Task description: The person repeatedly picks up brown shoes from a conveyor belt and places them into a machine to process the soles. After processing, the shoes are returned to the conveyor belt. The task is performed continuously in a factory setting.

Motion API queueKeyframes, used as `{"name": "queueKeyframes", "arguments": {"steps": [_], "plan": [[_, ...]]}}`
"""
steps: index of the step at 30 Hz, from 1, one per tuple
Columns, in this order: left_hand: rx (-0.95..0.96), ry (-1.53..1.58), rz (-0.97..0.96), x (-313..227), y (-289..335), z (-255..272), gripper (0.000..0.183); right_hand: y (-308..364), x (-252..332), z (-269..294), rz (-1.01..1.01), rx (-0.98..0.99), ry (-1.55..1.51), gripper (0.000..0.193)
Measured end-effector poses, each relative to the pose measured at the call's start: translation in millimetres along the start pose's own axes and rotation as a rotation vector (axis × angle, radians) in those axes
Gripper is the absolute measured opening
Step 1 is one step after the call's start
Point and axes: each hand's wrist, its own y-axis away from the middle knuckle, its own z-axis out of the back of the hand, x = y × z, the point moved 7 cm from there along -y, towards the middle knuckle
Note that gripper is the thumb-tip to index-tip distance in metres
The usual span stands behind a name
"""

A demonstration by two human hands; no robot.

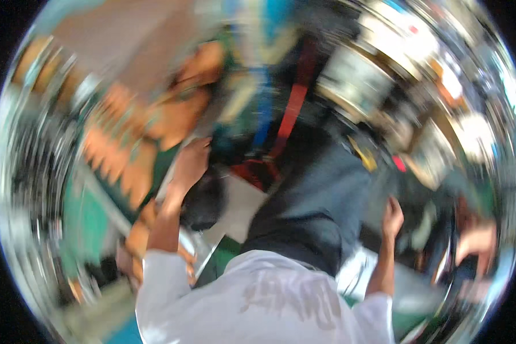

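The whole picture is smeared by motion. My left hand (190, 163) is held out ahead, beside a bench with several orange-brown pieces (117, 160) on it. Whether it touches any of them, I cannot tell. Its fingers are too blurred to read, and nothing shows in it. On the other side my right hand (392, 217) hangs low by my dark trousers (309, 200). Its fingers look partly curled, but blur hides their exact pose, and no held thing can be made out.
Blurred white-and-brown round containers (355, 80) stand ahead at the right. Red (292, 109) and blue (264, 103) strips run across the dark floor ahead. A dark rounded thing (205, 198) is close by my left forearm. At the far right, another person's arm (476, 241) shows.
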Motion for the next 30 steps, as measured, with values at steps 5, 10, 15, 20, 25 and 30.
{"name": "queueKeyframes", "arguments": {"steps": [5,10,15,20,25,30], "plan": [[0.238,0.416,-0.415,-219,-43,-116,0.032,77,-83,95,-0.192,-0.289,0.202,0.033],[0.694,0.482,-0.801,-397,14,-204,0.03,348,-230,178,-0.653,-0.685,0.255,0.029],[0.924,0.394,-0.984,-434,55,-226,0.029,641,-260,156,-1.432,-0.656,0.38,0.054],[0.978,0.166,-1.005,-422,45,-246,0.028,729,-315,110,-1.456,-0.404,0.28,0.1],[1.022,0.161,-1.13,-471,65,-252,0.029,632,-328,111,-1.332,-0.476,-0.142,0.125],[1.11,0.406,-1.194,-534,121,-266,0.029,583,-288,80,-1.417,-0.707,-0.383,0.136]]}}
